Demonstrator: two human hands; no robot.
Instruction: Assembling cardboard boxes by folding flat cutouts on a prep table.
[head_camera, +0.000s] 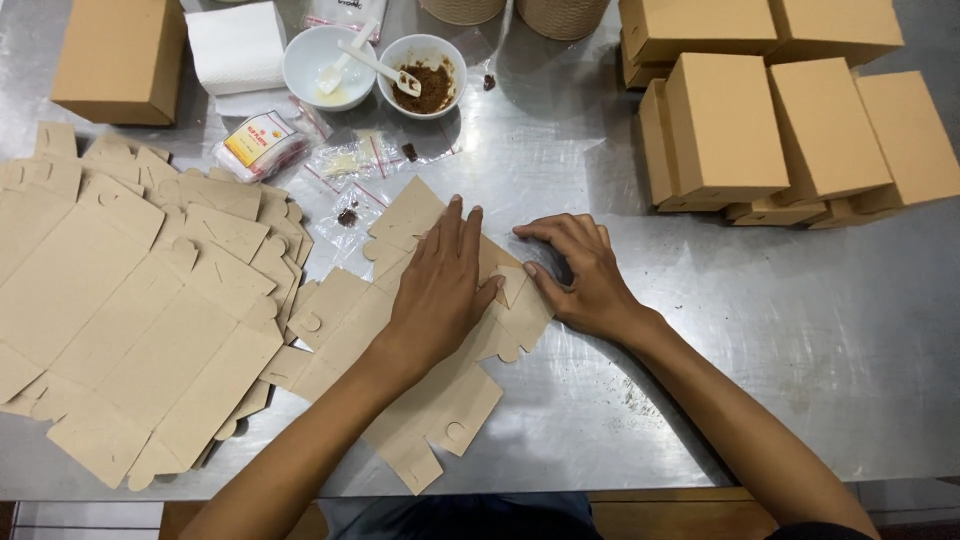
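Cardboard blank (400, 330) | left hand (440, 290) flat, pressing it | right hand (580, 275) curled, folding its flap

matt brown cardboard blank (400, 330), brushed shiny steel table (800, 340), glossy white bowls (325, 65)

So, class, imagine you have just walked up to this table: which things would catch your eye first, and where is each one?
First, the left hand and right hand, pressed on a flat cardboard cutout at the middle of the steel table. Left of them spreads a stack of unfolded blanks; at the far right stand folded brown boxes. At the top sit two white bowls, one with brown powder.
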